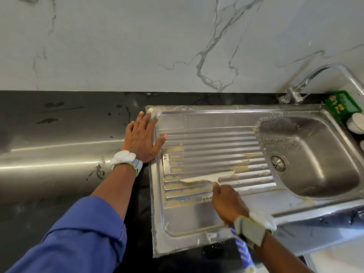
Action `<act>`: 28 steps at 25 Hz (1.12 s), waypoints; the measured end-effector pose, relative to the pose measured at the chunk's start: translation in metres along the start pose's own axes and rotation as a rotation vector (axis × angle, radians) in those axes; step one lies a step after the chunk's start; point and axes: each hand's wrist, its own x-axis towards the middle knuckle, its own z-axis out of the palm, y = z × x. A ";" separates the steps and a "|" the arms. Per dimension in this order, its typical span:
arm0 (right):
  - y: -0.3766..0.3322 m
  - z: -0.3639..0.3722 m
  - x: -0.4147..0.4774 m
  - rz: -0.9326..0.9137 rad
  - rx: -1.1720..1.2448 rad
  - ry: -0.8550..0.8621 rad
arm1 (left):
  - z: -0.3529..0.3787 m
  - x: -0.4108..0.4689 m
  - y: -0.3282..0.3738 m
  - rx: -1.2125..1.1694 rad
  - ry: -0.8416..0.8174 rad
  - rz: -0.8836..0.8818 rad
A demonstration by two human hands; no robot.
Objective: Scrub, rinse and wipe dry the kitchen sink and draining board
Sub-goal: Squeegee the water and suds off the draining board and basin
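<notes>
Mid-scrub on the draining board (206, 138)
My right hand (228, 203) grips the scrubber (208, 177); my left hand (141, 138) lies flat, fingers spread. Foam lies ahead of my fingers and in the sink (315, 154), so rinsing and wiping look undone.

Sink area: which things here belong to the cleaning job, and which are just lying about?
Job: draining board, sink bowl, tap, white-headed scrubber held by the right hand, left hand flat on the board's corner.
Lying about: green packet, white round items beside the bowl.
</notes>
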 end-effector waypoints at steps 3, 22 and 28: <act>-0.010 -0.008 -0.018 -0.007 0.179 -0.102 | 0.003 0.001 -0.003 0.017 -0.008 0.006; -0.104 0.012 0.065 -0.083 -0.073 0.190 | 0.002 0.007 -0.002 0.014 -0.041 0.000; -0.054 0.011 0.022 -0.073 -0.211 0.174 | 0.003 0.001 0.000 -0.026 0.017 0.000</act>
